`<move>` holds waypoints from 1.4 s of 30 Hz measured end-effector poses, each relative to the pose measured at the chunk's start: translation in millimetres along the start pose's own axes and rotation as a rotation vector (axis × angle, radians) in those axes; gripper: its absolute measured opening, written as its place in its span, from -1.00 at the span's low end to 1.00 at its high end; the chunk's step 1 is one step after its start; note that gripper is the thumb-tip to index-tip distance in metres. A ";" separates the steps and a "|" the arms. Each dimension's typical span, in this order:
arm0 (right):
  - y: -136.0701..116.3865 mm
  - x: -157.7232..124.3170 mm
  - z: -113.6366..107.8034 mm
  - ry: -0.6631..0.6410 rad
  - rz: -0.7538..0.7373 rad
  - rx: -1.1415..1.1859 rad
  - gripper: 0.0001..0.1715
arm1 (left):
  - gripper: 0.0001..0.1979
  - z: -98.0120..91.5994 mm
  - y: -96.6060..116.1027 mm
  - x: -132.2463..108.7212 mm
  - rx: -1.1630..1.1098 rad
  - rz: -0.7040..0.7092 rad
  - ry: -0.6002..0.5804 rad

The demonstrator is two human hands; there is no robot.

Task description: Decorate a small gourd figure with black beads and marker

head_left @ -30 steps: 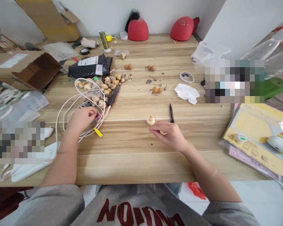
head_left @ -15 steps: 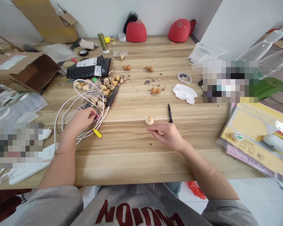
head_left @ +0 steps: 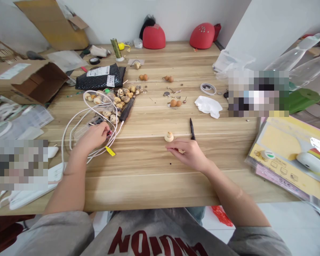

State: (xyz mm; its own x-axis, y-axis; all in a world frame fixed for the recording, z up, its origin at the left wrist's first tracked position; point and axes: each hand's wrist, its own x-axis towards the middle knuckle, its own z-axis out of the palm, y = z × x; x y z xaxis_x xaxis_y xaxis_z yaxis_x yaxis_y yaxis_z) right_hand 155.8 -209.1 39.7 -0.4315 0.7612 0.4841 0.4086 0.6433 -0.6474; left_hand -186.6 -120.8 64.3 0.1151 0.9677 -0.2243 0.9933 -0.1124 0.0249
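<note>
On the wooden table (head_left: pixel 149 185), near its front edge, the right hand (head_left: pixel 188 153) rests with its fingers loosely curled, a black marker (head_left: pixel 192 128) running from it toward the far edge and a small pale gourd (head_left: pixel 169 137) just past its fingertips, to the left. The left hand (head_left: pixel 92 138) is bunched among white cables (head_left: pixel 96 90), perhaps pinching something small; I cannot tell what.

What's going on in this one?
A person sits at a wooden table. Their left hand is on a small dark item among loops of white cable, beside a pile of speckled dried gourds. Their right hand rests on the table near a small gourd on a round base, with a black pen just above its knuckles.
</note>
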 end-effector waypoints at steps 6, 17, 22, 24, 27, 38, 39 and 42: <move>1.1 -1.2 0.1 -0.013 0.018 -0.006 -0.82 | -0.82 -0.5 2.2 -1.6 -0.007 0.008 0.015; 1.5 -1.0 0.5 -0.011 0.013 -0.013 -0.82 | -0.79 -1.7 1.5 0.4 -0.071 -0.058 0.020; 1.0 -0.9 0.3 -0.011 0.013 -0.004 -0.81 | -0.76 -2.1 1.3 0.0 -0.178 -0.106 0.025; 0.6 -0.8 0.4 -0.012 0.014 -0.002 -0.81 | -0.76 -2.4 1.0 -0.7 -0.186 -0.123 0.048; 1.0 -1.3 0.5 -0.014 0.018 -0.003 -0.81 | -0.77 -4.3 1.7 -2.3 -0.188 -0.141 0.093; -13.3 1.5 10.6 -0.041 0.228 0.190 -0.81 | -0.84 -5.4 78.0 -48.1 -0.678 0.325 0.273; -16.9 1.5 12.4 -0.054 0.270 0.236 -0.81 | -0.85 -7.7 89.0 -57.0 -0.663 0.415 0.263; -27.0 0.7 16.4 -0.106 0.377 0.403 -0.82 | -0.91 -13.9 114.1 -80.8 -0.669 0.643 0.234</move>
State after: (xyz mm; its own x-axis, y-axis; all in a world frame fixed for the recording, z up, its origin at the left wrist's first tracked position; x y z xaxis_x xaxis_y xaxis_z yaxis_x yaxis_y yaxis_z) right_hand 131.3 -227.2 47.8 -0.4022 0.9067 0.1269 0.2202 0.2303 -0.9479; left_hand -82.6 -208.6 98.8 0.5644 0.7942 0.2253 0.5259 -0.5563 0.6434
